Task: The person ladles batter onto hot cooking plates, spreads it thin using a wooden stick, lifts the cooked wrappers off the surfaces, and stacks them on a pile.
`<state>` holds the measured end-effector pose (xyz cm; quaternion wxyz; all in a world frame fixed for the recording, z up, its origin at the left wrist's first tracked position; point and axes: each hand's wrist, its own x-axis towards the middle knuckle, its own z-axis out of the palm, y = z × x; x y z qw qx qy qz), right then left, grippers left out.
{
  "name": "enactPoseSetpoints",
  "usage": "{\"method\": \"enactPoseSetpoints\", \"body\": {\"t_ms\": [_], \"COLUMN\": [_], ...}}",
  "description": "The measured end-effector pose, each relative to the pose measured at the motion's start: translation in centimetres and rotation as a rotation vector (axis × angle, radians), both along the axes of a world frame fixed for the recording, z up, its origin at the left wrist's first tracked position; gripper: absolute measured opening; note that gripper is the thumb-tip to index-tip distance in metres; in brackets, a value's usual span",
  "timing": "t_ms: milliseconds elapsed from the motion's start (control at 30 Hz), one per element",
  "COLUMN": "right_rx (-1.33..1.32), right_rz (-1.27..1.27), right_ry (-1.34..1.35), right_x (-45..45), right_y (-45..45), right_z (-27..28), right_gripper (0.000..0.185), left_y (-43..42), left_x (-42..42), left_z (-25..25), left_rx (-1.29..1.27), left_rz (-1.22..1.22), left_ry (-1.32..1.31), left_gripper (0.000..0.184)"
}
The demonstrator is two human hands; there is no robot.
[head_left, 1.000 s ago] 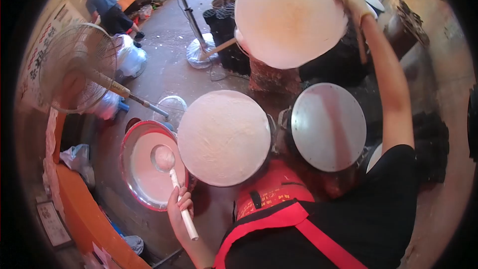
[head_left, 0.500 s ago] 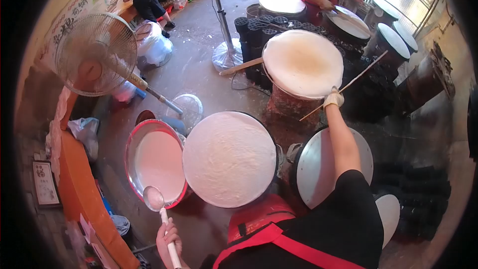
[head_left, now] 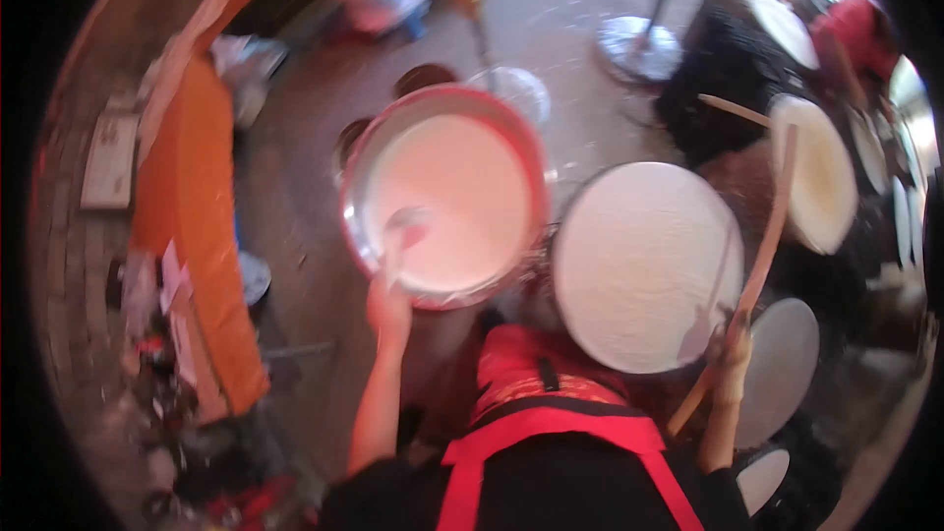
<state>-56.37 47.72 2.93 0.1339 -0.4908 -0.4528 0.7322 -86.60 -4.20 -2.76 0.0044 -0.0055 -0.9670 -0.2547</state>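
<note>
My left hand [head_left: 390, 310] is closed around the handle of a ladle [head_left: 408, 221], whose bowl dips into pale batter [head_left: 462, 187] in a red-rimmed basin [head_left: 539, 182]. On the right, my gloved right hand [head_left: 730, 354] grips a long wooden stick [head_left: 772, 241] that slants up past the hand. Between basin and right hand lies a round griddle with a pale batter sheet [head_left: 639, 265] spread over it; shadows of the hand and stick fall on its right side. Just right of my right hand is a bare grey griddle [head_left: 782, 374], partly hidden by the arm.
Farther right, another round griddle carries a pale sheet with a browned middle [head_left: 821, 177]; a wooden handle [head_left: 733, 108] sticks out beside it. A co-worker in red [head_left: 855, 34] is at the upper right. An orange counter [head_left: 192, 226] runs along the left. A stand base [head_left: 639, 49] rests on the floor.
The view has swung left and down. My left hand has lowered the ladle into the basin's batter. My right hand has come back from the far griddle with the stick, now held more upright.
</note>
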Motion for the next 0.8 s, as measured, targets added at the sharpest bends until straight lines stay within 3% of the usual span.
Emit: {"method": "enactPoseSetpoints", "body": {"t_ms": [33, 67, 100, 133, 167, 200, 233, 267, 333, 400, 467, 533, 667, 733, 800], "right_rx": [-0.067, 0.036, 0.092, 0.354, 0.633, 0.694, 0.788, 0.981, 1.17, 1.128, 0.995, 0.97, 0.91, 0.905, 0.951], "right_rz": [0.064, 0.156, 0.344, 0.613, 0.789, 0.853, 0.924, 0.943, 1.193, 1.242, 1.297, 1.272, 1.179, 1.156, 1.135], "right_ry": [-0.039, -0.213, -0.139, -0.069, -0.003, -0.06, 0.108, 0.083, -0.311, -0.443, -0.515, -0.436, -0.22, -0.167, -0.055], "right_x": [-2.3, -5.4, -8.8, -12.4, -17.2, -17.5, -23.0, -26.2, -31.2, -34.0, -33.5, -31.3, -24.1, -21.2, -18.7], "right_y": [-5.1, -10.7, -15.5, -19.8, -24.4, -24.6, -28.0, -30.3, -33.7, -35.2, -35.7, -35.5, -34.0, -32.6, -31.2], "right_z": [-0.9, -1.2, 0.1, 2.7, 5.5, -1.5, 0.5, -2.2, -7.4, -13.5, -16.2, -15.3, -10.6, -8.5, -6.9], "right_gripper": [0.052, 0.056, 0.056, 0.044, 0.05, 0.051, 0.06, 0.062, 0.062, 0.063, 0.064, 0.066, 0.071, 0.074, 0.074], "left_y": [-3.3, -4.6, -5.3, -6.0, -6.6, -6.4, -6.9, -7.5, -7.1, -4.4, -0.2, 2.4, 6.5, 6.8, 7.1], "left_x": [-3.9, -7.4, -11.1, -13.4, -15.6, -17.5, -19.4, -19.7, -19.3, -16.4, -16.2, -16.1, -13.5, -12.1, -10.5], "left_z": [-3.5, -5.2, -5.5, -5.6, -5.4, -4.9, -5.0, -6.5, -11.9, -22.2, -21.3, -15.7, -8.8, -5.9, 2.1], "left_rx": [-0.064, -0.163, -0.3, -0.427, -0.415, -0.489, -0.563, -0.555, -0.26, -0.109, 1.278, 1.932, 2.103, 2.19, 2.17], "left_rz": [-0.124, -0.39, -0.639, -0.894, -0.886, -0.883, -0.88, -0.871, -0.251, -0.048, 0.451, 0.801, 0.861, 0.551, 0.451], "left_ry": [-0.129, -0.028, -0.031, -0.042, -0.059, -0.025, 0.017, 0.005, -0.055, 0.055, -1.058, -1.385, -1.268, -1.123, -1.002], "left_gripper": [0.04, 0.043, 0.042, 0.041, 0.041, 0.042, 0.043, 0.043, 0.046, 0.038, 0.026, 0.029, 0.03, 0.021, 0.022]}}
